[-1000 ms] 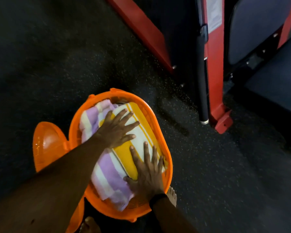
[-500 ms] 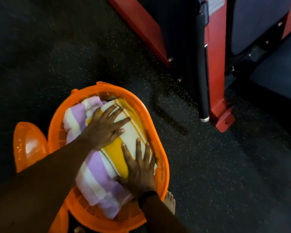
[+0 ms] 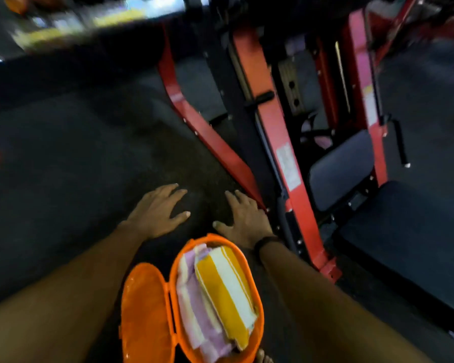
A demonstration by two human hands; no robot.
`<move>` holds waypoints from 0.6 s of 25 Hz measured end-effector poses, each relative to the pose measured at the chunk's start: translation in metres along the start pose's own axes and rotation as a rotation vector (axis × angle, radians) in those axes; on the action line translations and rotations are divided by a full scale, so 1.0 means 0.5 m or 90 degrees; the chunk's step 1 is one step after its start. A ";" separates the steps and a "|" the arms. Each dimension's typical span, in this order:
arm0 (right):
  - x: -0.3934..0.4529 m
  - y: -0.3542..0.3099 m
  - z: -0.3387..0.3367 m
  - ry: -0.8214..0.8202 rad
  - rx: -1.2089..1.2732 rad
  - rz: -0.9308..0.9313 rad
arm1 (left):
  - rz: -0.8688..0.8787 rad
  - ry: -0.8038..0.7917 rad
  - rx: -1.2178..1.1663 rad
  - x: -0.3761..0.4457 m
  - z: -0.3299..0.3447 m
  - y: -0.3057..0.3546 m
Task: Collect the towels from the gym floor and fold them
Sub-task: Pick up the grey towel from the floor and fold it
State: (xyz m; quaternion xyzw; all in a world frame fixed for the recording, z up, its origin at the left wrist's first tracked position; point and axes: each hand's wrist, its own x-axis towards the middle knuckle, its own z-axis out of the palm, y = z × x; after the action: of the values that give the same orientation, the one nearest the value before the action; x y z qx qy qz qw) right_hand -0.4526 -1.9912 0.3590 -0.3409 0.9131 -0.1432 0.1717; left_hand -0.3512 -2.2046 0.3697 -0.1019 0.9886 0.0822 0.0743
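An orange plastic basket (image 3: pixel 257 307) stands on the dark floor at the bottom centre, its lid (image 3: pixel 144 313) swung open to the left. Inside lie two folded towels: a yellow-and-white striped towel (image 3: pixel 226 292) on top of a purple-and-white striped towel (image 3: pixel 194 318). My left hand (image 3: pixel 157 213) hovers beyond the basket with fingers spread, holding nothing. My right hand (image 3: pixel 244 221), with a dark band on the wrist, is just past the basket's far rim, fingers apart and empty.
A red-framed gym machine (image 3: pixel 281 142) with black seat pads (image 3: pixel 341 169) stands to the right, its slanted red base bar (image 3: pixel 215 142) close to my right hand. A purple cloth (image 3: pixel 321 141) shows inside the frame. Dark rubber floor (image 3: pixel 63 166) spreads left.
Both hands have lifted off the towels in the basket and moved forward past its rim. The view has tilted up, showing more of the machine.
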 end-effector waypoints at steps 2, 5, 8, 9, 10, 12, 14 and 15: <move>0.019 -0.071 -0.175 0.034 0.045 -0.006 | -0.057 0.045 -0.017 -0.040 -0.186 -0.017; 0.021 -0.183 -0.426 0.089 0.139 -0.040 | -0.124 0.143 -0.082 -0.123 -0.441 -0.047; -0.006 -0.293 -0.628 0.101 0.176 -0.072 | -0.174 0.224 -0.163 -0.209 -0.628 -0.076; -0.024 -0.333 -0.690 0.100 0.181 -0.089 | -0.184 0.252 -0.186 -0.243 -0.688 -0.084; -0.047 -0.371 -0.746 0.099 0.182 -0.105 | -0.190 0.270 -0.202 -0.280 -0.746 -0.086; -0.086 -0.441 -0.857 0.107 0.176 -0.137 | -0.197 0.303 -0.220 -0.346 -0.856 -0.089; -0.126 -0.498 -0.957 0.129 0.163 -0.182 | -0.223 0.334 -0.227 -0.411 -0.956 -0.088; -0.147 -0.525 -1.000 0.145 0.157 -0.204 | -0.236 0.338 -0.224 -0.441 -1.000 -0.085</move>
State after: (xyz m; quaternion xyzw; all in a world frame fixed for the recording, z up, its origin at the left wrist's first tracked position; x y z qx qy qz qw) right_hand -0.4558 -2.0603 0.9241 -0.4393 0.8365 -0.3168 0.0833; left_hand -0.1936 -2.2927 0.8874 -0.3080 0.9090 0.2065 -0.1901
